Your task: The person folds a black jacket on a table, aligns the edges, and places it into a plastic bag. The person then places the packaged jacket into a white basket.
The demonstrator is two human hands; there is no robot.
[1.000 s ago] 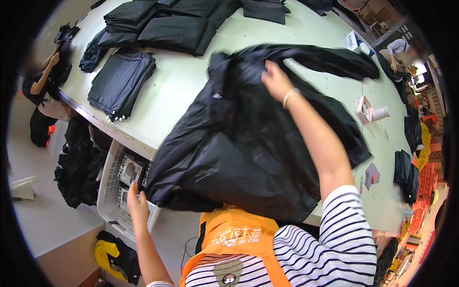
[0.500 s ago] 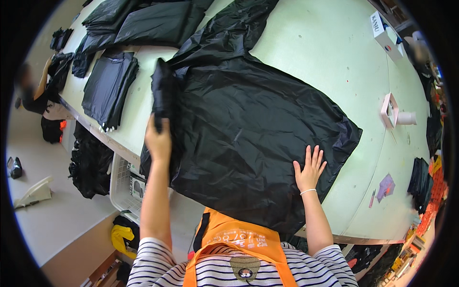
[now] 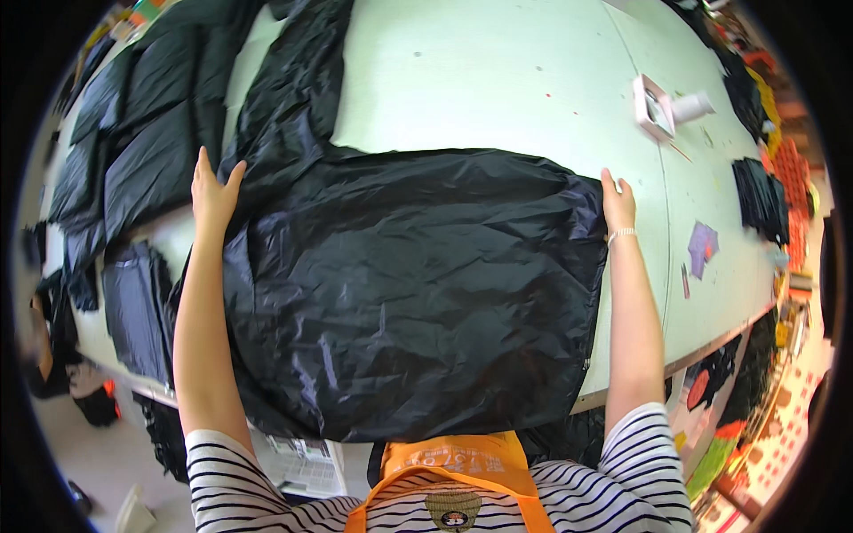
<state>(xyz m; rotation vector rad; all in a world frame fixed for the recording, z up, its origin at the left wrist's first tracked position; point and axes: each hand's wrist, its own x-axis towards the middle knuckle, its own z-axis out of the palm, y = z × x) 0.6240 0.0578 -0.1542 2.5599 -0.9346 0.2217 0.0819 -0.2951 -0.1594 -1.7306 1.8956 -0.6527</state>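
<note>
A shiny black garment [image 3: 418, 293] of thin, wrinkled fabric lies spread on the pale table before me. One sleeve-like length [image 3: 293, 89] of it runs up toward the far left. My left hand [image 3: 215, 194] is at its upper left side, thumb and fingers apart, with nothing in them. At the upper right corner, my right hand [image 3: 619, 202] rests against the garment's edge, fingers pointing away from me and slightly bent. The near edge of the fabric hangs over the table's front, by my orange apron [image 3: 453, 455].
Large black padded pieces [image 3: 151, 124] lie at the far left, with a folded black stack [image 3: 133, 306] nearer. On the right are a pink tray [image 3: 653, 108], a white cup-shaped thing [image 3: 693, 107] and a purple scrap [image 3: 702, 249]. A white basket [image 3: 306, 466] stands below the table.
My left hand has let go of the bunched fabric at the left, which now lies flat. My right hand has moved from the garment's surface to its upper right corner. The view has shifted.
</note>
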